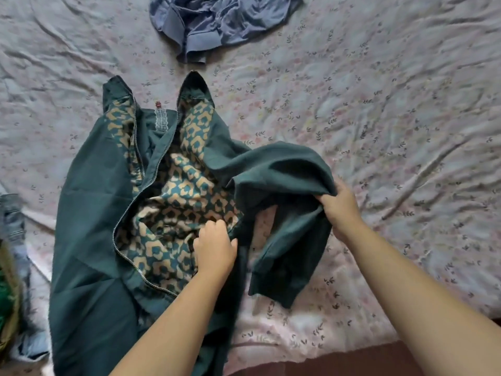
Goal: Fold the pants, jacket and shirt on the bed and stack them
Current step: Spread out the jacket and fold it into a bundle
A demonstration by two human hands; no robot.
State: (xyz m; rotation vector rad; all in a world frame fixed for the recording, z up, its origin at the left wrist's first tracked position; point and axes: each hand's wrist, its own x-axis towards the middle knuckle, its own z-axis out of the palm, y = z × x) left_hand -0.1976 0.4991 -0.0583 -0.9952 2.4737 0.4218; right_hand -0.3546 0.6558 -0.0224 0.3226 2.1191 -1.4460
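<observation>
A dark green zip jacket [89, 213] with a tan patterned lining lies open on the bed, collar pointing away from me. My left hand [215, 246] pinches the jacket's right front edge near the lining. My right hand [339, 206] grips the jacket's right sleeve [284, 191], which is bunched and lifted off the sheet. A crumpled blue shirt [217, 20] lies at the far edge of the view. Light blue denim pants [19, 253] show partly at the left edge.
The bed sheet [379, 118] is pale with small flowers and many wrinkles. Its near edge runs along the bottom right, with dark floor [352, 362] below. A green and yellowish object [6, 299] sits at the far left edge.
</observation>
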